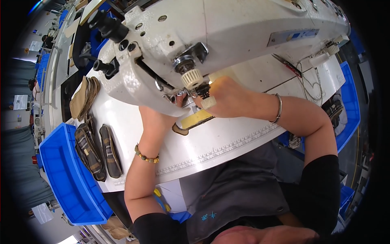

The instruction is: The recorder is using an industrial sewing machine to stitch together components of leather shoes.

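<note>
A white sewing machine [239, 36] stands over the table, its head hiding the needle area. Beneath it lies a narrow yellow piece with a dark fabric edge [196, 119]. My left hand [159, 118] reaches under the machine head at the left of this piece; most of its fingers are hidden there. On the other side my right hand [227, 97] is bent over beside the piece, close to the needle area. The tension knobs [191, 79] cover its fingertips, so its grip does not show.
On the left of the white table [227, 134] lie tan fabric pieces [83, 97] and plaid pouch-like pieces [90, 152]. A blue bin [71, 175] stands at the left edge, another blue bin [352, 110] at the right. Red-handled snips [289, 65] lie behind my right arm.
</note>
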`<move>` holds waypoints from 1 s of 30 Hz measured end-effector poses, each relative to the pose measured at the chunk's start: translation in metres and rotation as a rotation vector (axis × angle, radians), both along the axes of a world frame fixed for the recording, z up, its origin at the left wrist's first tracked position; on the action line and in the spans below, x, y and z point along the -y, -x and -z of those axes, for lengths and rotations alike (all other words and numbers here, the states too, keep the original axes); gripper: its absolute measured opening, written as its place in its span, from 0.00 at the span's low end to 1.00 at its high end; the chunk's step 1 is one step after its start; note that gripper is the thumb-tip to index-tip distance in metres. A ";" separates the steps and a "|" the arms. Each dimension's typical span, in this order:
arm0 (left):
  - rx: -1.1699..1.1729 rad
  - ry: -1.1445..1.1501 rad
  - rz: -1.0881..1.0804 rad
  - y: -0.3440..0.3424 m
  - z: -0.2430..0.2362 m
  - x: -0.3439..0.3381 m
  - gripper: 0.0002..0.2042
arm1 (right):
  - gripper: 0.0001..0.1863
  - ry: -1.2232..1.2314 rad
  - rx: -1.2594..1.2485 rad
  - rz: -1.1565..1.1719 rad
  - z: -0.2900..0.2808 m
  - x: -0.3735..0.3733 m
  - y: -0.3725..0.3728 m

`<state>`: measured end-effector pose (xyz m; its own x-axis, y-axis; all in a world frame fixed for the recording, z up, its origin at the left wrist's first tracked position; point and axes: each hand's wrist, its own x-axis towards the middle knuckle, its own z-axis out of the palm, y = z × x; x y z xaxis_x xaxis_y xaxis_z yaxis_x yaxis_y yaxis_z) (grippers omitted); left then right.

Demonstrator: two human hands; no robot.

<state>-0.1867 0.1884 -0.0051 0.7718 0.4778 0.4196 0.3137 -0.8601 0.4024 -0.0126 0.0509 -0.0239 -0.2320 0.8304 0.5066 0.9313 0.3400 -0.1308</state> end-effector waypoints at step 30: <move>-0.329 0.264 -0.112 0.001 -0.003 -0.013 0.19 | 0.03 0.058 0.060 -0.107 0.019 0.001 0.017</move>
